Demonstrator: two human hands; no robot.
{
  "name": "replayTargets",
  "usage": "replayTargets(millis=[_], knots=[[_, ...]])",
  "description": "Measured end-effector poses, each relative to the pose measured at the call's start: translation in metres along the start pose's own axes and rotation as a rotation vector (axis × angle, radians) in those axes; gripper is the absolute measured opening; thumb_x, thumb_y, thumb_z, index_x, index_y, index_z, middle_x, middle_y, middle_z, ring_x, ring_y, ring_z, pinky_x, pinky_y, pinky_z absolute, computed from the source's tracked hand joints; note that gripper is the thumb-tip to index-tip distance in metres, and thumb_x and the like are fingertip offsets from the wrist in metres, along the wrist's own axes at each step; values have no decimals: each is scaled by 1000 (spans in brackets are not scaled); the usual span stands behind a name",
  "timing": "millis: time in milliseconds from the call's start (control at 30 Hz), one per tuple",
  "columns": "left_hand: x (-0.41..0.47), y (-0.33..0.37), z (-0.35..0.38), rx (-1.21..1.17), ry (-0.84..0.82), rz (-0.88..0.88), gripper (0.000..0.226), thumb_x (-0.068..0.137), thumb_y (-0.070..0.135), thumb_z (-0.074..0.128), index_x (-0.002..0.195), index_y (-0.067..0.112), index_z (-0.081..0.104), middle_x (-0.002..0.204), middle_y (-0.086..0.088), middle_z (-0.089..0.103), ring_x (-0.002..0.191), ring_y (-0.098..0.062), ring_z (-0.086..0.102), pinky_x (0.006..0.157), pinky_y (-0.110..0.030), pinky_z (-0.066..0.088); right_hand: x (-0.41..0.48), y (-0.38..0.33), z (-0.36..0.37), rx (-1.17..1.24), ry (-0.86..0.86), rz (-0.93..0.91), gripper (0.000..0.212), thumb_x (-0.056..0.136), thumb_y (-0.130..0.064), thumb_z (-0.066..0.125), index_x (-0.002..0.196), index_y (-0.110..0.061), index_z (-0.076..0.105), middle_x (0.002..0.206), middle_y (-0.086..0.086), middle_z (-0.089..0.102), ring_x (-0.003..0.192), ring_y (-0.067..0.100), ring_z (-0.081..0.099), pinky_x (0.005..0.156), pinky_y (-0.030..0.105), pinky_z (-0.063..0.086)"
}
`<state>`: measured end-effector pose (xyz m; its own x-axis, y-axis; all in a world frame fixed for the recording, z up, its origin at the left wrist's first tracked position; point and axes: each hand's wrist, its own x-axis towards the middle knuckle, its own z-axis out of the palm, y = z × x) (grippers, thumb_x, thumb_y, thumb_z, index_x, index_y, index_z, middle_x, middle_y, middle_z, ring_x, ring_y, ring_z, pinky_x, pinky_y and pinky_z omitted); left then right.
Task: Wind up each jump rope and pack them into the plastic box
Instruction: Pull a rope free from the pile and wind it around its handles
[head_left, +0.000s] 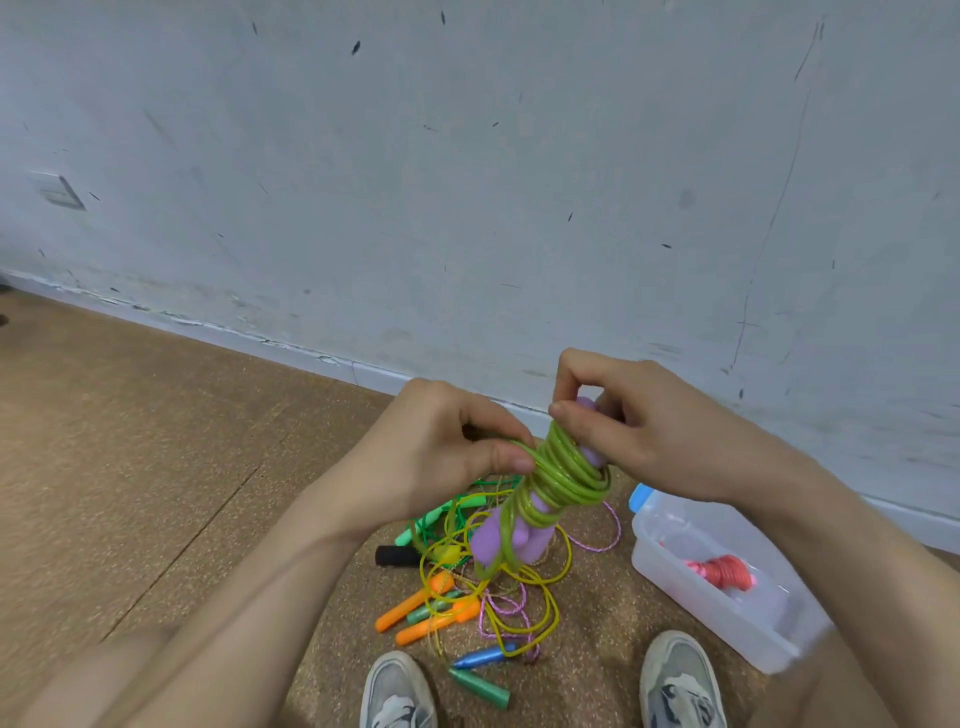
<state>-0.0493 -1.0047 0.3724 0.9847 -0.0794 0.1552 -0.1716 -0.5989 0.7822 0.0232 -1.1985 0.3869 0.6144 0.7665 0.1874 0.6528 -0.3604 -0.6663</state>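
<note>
Two hands are working on one jump rope held up in the air above the floor: the left hand (457, 457) is curling round the bundle from the left, its thumb pressing flat onto the green cord (566, 475), which is lying in many tight turns around the two purple handles (511, 538). The right hand (641, 431) is closing on the upper ends of those handles, thumb and bent forefinger pinching just where the topmost turn of cord is sitting. The bundle is tilting, its lower ends pointing down toward a loose pile (478, 587) on the cork-coloured floor (156, 467), where a short tail of green cord is hanging. In that pile are lying two orange handles (410, 605), one blue handle (483, 657), one dark green cone-shaped handle (480, 688), one bright green handle (421, 525) and one black handle (397, 556), tangled with a yellow cord (545, 618) and a pink braided cord (613, 530). One clear plastic box (675, 582) is standing open to the right of the pile, beneath the right forearm, and one wound red rope (727, 571) is lying inside it. Two grey shoes (397, 691) are showing at the bottom edge, one on either side of the blue handle
</note>
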Motion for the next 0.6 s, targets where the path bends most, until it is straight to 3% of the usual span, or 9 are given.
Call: replayTargets(millis=[133, 167, 233, 300, 367, 400, 467, 533, 600], knots=[[6, -1, 4, -225, 32, -117, 27, 59, 6, 86, 77, 21, 73, 75, -2, 74, 70, -9, 65, 71, -32, 55, -3, -4, -7, 249, -77, 4, 19, 96, -19, 55, 78, -22, 50, 51, -4, 55, 50, 15, 43, 48, 26, 34], [8, -5, 4, -316, -27, -134, 32, 56, 9, 88, 82, 18, 71, 77, -2, 74, 72, -8, 66, 71, -30, 54, -4, -5, -6, 327, -105, 3, 18, 96, -21, 54, 79, -21, 50, 51, -3, 53, 49, 17, 39, 46, 28, 31], [9, -12, 7, -503, -242, -141, 48, 58, 38, 88, 93, 12, 69, 80, 0, 73, 72, -9, 66, 66, -21, 51, -5, -6, -5, 440, -131, 8, 14, 94, -23, 52, 82, -17, 51, 52, 0, 49, 48, 18, 33, 44, 27, 28], [6, -12, 14, -607, -413, -143, 59, 65, 61, 74, 87, 7, 66, 66, 3, 62, 54, -5, 53, 50, -15, 40, -5, -3, -5, 461, -109, 29, 13, 96, -22, 50, 86, -12, 52, 55, 7, 46, 49, 18, 34, 43, 24, 30], [6, -9, 19, -585, -355, -131, 43, 75, 57, 68, 73, 14, 68, 58, 5, 54, 48, -3, 39, 46, -16, 30, -4, 4, -1, 333, -31, 14, 11, 98, -23, 49, 91, -14, 53, 56, 3, 46, 49, 13, 37, 47, 21, 33], [7, -6, 20, -469, -255, -125, 41, 78, 53, 66, 69, 14, 68, 56, 4, 54, 48, -4, 39, 47, -20, 30, -1, 9, 3, 203, 46, 15, 9, 98, -27, 49, 95, -19, 53, 57, -2, 49, 49, 11, 40, 50, 22, 36], [10, -6, 20, 68, -10, -72, 49, 74, 64, 60, 67, 15, 65, 52, 1, 52, 49, -11, 42, 50, -28, 30, 3, 17, 11, 41, 184, 122, 17, 95, -42, 49, 107, -30, 50, 69, -6, 59, 55, 11, 54, 59, 29, 44], [8, -2, 25, 661, 115, -51, 53, 72, 75, 51, 71, 22, 59, 57, 1, 57, 60, -15, 56, 54, -32, 34, 8, 18, 21, 156, 146, 298, 33, 90, -58, 43, 111, -33, 50, 78, -2, 64, 61, 15, 61, 63, 29, 47], [5, 2, 40, 883, 133, 16, 58, 74, 76, 43, 78, 21, 62, 63, 1, 64, 64, -20, 63, 51, -30, 37, 11, 19, 37, 156, 100, 369, 38, 88, -64, 41, 99, -31, 59, 73, -4, 61, 64, 15, 59, 63, 29, 46]])
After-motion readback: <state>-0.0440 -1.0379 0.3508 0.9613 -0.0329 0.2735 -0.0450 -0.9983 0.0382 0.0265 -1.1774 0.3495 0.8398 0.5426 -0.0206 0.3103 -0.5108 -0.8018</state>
